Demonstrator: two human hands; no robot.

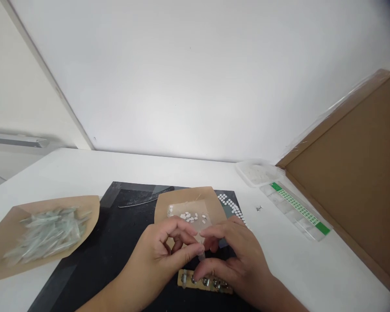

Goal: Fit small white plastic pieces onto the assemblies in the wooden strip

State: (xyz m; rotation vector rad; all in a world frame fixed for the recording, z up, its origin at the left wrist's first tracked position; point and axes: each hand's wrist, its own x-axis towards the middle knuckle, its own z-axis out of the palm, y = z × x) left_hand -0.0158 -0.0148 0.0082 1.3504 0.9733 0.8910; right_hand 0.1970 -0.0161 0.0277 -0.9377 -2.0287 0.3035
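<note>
Above the black mat [126, 238], my left hand [165, 247] pinches a small clear plastic piece [201, 256] between thumb and fingers. My right hand [237, 255] curves round the same piece from the other side, its thumb at the lower end. Fingertips hide much of the piece. Just beyond the hands is a brown paper tray [222, 209] with small white oval pads [188, 216] on a translucent sheet. Partly under my right hand lies a tan strip [191, 284] bearing several shiny round metal parts.
At left, a brown paper tray [91, 206] holds a pile of clear pale-green slips [52, 232]. Tweezers [143, 202] lie on the mat. A sheet of white dots [230, 203], small metal bits [258, 209], a green-striped clear case [299, 210] and a plastic tub [247, 180] are at right, beside cardboard [354, 173].
</note>
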